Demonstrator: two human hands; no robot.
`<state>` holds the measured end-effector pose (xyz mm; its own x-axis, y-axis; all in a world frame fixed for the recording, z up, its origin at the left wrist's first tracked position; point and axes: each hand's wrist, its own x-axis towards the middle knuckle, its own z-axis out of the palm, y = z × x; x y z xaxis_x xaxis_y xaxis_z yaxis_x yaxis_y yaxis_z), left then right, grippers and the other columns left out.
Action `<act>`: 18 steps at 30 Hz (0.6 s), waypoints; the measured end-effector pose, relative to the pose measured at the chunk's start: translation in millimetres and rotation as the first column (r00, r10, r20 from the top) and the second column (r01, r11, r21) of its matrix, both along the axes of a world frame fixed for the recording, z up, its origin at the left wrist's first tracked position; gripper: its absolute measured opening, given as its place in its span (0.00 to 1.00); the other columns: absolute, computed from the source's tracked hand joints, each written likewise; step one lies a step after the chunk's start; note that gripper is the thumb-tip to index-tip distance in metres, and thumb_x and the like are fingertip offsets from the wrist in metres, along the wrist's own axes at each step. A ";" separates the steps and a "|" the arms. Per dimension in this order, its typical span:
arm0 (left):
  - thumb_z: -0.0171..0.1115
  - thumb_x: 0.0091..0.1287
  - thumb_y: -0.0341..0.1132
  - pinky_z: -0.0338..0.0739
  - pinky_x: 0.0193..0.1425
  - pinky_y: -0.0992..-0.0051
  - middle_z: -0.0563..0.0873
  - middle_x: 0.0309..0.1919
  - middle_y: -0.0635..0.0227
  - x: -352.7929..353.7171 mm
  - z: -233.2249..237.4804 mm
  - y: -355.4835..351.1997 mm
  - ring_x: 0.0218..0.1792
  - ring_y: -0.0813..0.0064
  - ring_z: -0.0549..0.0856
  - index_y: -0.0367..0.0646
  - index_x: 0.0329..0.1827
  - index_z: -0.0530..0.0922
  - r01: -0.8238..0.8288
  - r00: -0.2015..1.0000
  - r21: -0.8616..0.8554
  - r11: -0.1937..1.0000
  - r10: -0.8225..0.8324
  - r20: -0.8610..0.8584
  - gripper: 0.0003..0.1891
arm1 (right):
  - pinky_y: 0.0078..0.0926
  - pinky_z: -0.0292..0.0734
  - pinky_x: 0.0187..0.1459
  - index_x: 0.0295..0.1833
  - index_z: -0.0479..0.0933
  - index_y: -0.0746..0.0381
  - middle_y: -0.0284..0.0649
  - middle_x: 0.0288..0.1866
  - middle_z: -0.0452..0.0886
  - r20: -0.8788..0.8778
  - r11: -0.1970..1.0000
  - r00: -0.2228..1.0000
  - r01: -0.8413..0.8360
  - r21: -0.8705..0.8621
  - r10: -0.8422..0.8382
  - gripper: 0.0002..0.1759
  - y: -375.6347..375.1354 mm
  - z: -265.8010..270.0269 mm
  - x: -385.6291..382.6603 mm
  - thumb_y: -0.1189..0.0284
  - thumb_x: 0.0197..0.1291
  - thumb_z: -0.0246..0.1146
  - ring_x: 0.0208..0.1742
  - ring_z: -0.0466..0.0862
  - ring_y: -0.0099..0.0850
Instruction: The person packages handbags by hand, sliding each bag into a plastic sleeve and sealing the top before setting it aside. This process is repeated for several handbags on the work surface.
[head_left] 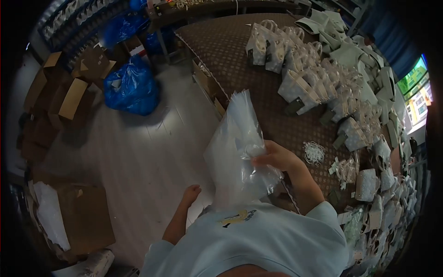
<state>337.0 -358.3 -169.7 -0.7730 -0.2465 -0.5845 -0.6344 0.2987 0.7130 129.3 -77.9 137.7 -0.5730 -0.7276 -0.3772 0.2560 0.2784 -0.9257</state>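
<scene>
My right hand [276,156] grips a stack of clear plastic bags [235,147], thumb on the near face, at the edge of the brown cloth-covered table. The bags hang upright in front of my chest and reach past the table edge over the floor. Down at my left side, my left hand [192,193] is apart from the bags, its fingers curled in; whether anything small is in it I cannot make out. To the right of my right hand, a small heap of white strings [314,153] lies on the tabletop [221,51].
Rows of pale handbags [300,90] with dark tags stand on the table. Light green-grey pieces [337,32] lie behind them. More bags [369,184] crowd the right. A blue plastic sack [131,87] and open cardboard boxes [71,99] stand on the floor; another carton [87,219] is lower left.
</scene>
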 end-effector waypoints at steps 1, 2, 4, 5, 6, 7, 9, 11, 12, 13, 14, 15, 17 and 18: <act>0.59 0.65 0.40 0.74 0.52 0.70 0.82 0.51 0.60 -12.7 5.4 -3.4 0.49 0.69 0.80 0.38 0.58 0.75 -0.001 0.999 0.039 0.999 0.000 0.032 0.22 | 0.26 0.74 0.49 0.54 0.74 0.66 0.36 0.45 0.80 -0.003 1.000 1.000 -0.007 -0.017 0.007 0.21 -16.3 -1.6 -17.8 0.74 0.53 0.67 0.45 0.79 0.24; 0.59 0.65 0.41 0.74 0.52 0.71 0.82 0.51 0.61 -27.6 7.5 -10.5 0.49 0.69 0.80 0.38 0.58 0.76 -0.003 0.998 0.076 0.997 -0.002 0.062 0.22 | 0.26 0.73 0.51 0.55 0.73 0.65 0.36 0.45 0.80 -0.001 0.997 0.997 -0.072 -0.001 0.072 0.22 -31.7 -2.7 -36.8 0.74 0.53 0.66 0.45 0.79 0.25; 0.59 0.65 0.41 0.74 0.49 0.71 0.82 0.49 0.62 -61.1 -4.0 -33.0 0.47 0.70 0.80 0.39 0.58 0.76 0.019 0.999 0.059 0.998 -0.022 0.049 0.21 | 0.27 0.71 0.53 0.56 0.73 0.65 0.36 0.45 0.80 -0.002 0.990 0.990 -0.138 -0.003 0.138 0.23 -60.7 -7.3 -79.9 0.74 0.52 0.65 0.46 0.79 0.27; 0.59 0.64 0.42 0.75 0.47 0.72 0.83 0.47 0.63 -74.6 -12.0 -49.2 0.44 0.72 0.80 0.40 0.57 0.77 0.047 0.998 0.062 0.997 -0.050 0.046 0.21 | 0.27 0.72 0.53 0.55 0.73 0.65 0.37 0.45 0.80 0.006 0.984 0.984 -0.177 -0.013 0.177 0.23 -74.3 -10.4 -103.3 0.74 0.52 0.65 0.45 0.79 0.27; 0.59 0.64 0.42 0.75 0.47 0.72 0.83 0.47 0.63 -86.7 -26.7 -69.2 0.44 0.72 0.80 0.40 0.57 0.77 0.049 0.997 0.044 0.998 -0.052 0.051 0.21 | 0.27 0.72 0.53 0.55 0.73 0.66 0.37 0.44 0.80 0.014 0.976 0.977 -0.215 -0.021 0.215 0.22 -86.3 -13.7 -126.2 0.74 0.52 0.64 0.45 0.79 0.27; 0.58 0.64 0.42 0.74 0.42 0.72 0.82 0.42 0.65 -100.2 -48.1 -90.0 0.41 0.74 0.79 0.40 0.54 0.78 0.008 0.998 0.042 0.999 -0.011 0.064 0.19 | 0.27 0.72 0.53 0.55 0.73 0.66 0.37 0.44 0.80 0.011 0.977 0.977 -0.211 -0.036 0.212 0.22 -97.4 -18.3 -150.4 0.74 0.52 0.64 0.45 0.79 0.27; 0.58 0.64 0.42 0.74 0.38 0.71 0.82 0.38 0.67 -138.7 -58.3 -121.4 0.37 0.76 0.79 0.41 0.50 0.79 -0.027 0.998 0.021 0.999 0.026 0.051 0.17 | 0.28 0.72 0.54 0.56 0.72 0.66 0.35 0.47 0.79 -0.018 0.957 0.961 -0.277 -0.083 0.276 0.24 -121.4 -20.9 -209.5 0.73 0.53 0.66 0.49 0.78 0.26; 0.60 0.62 0.41 0.75 0.48 0.69 0.83 0.44 0.60 -160.2 -47.1 -152.1 0.45 0.67 0.81 0.38 0.54 0.78 -0.240 0.951 -0.013 0.971 0.238 0.200 0.21 | 0.28 0.72 0.54 0.56 0.72 0.66 0.36 0.47 0.79 -0.035 0.961 0.969 -0.245 -0.130 0.243 0.24 -148.2 -13.2 -260.9 0.73 0.53 0.66 0.49 0.78 0.26; 0.60 0.62 0.41 0.75 0.48 0.69 0.83 0.44 0.60 -171.2 -35.6 -165.3 0.45 0.67 0.81 0.38 0.54 0.78 -0.232 0.949 -0.028 0.972 0.232 0.215 0.21 | 0.27 0.72 0.53 0.55 0.73 0.66 0.36 0.47 0.80 -0.029 0.964 0.976 -0.220 -0.149 0.218 0.23 -159.3 -10.7 -282.1 0.72 0.53 0.66 0.48 0.78 0.26; 0.60 0.61 0.40 0.75 0.44 0.69 0.83 0.41 0.61 -179.5 -24.4 -175.8 0.41 0.68 0.80 0.38 0.54 0.78 -0.302 0.922 -0.013 0.953 0.295 0.252 0.21 | 0.27 0.72 0.53 0.55 0.73 0.66 0.36 0.47 0.80 -0.006 0.965 0.978 -0.207 -0.158 0.209 0.23 -171.9 -5.2 -300.7 0.72 0.53 0.66 0.48 0.78 0.26; 0.60 0.60 0.39 0.75 0.40 0.69 0.82 0.39 0.62 -190.8 -18.3 -184.4 0.37 0.69 0.80 0.39 0.54 0.78 -0.368 0.892 0.007 0.930 0.350 0.287 0.20 | 0.27 0.72 0.53 0.54 0.73 0.66 0.36 0.46 0.80 -0.025 0.974 0.982 -0.189 -0.122 0.188 0.23 -186.7 5.3 -322.8 0.72 0.52 0.66 0.48 0.78 0.26; 0.60 0.60 0.39 0.75 0.40 0.69 0.82 0.39 0.62 -197.5 -34.5 -199.1 0.37 0.69 0.80 0.39 0.54 0.78 -0.355 0.893 0.015 0.935 0.335 0.300 0.20 | 0.28 0.72 0.53 0.54 0.73 0.67 0.37 0.45 0.80 -0.052 0.982 0.984 -0.171 -0.075 0.168 0.23 -199.4 13.6 -347.3 0.72 0.52 0.66 0.47 0.78 0.27; 0.59 0.60 0.38 0.75 0.34 0.69 0.82 0.36 0.64 -198.0 -80.2 -231.1 0.32 0.70 0.79 0.41 0.52 0.80 -0.396 0.863 0.084 0.914 0.340 0.373 0.18 | 0.28 0.72 0.52 0.53 0.73 0.67 0.37 0.44 0.80 -0.097 0.994 0.989 -0.108 0.008 0.108 0.22 -226.0 21.6 -394.4 0.72 0.52 0.66 0.47 0.78 0.27; 0.59 0.60 0.38 0.75 0.34 0.69 0.82 0.36 0.64 -201.9 -83.3 -235.2 0.32 0.70 0.79 0.41 0.52 0.80 -0.384 0.867 0.090 0.919 0.325 0.379 0.18 | 0.28 0.72 0.52 0.52 0.73 0.66 0.37 0.43 0.80 -0.157 0.996 0.986 -0.052 0.072 0.063 0.21 -237.3 24.5 -420.1 0.72 0.52 0.66 0.46 0.79 0.27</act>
<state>135.1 -593.4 -253.0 -0.3890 -0.3473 -0.8533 -0.8915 -0.0914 0.4436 -290.8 -315.3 162.1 -0.5873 -0.7372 -0.3342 0.0890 0.3516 -0.9319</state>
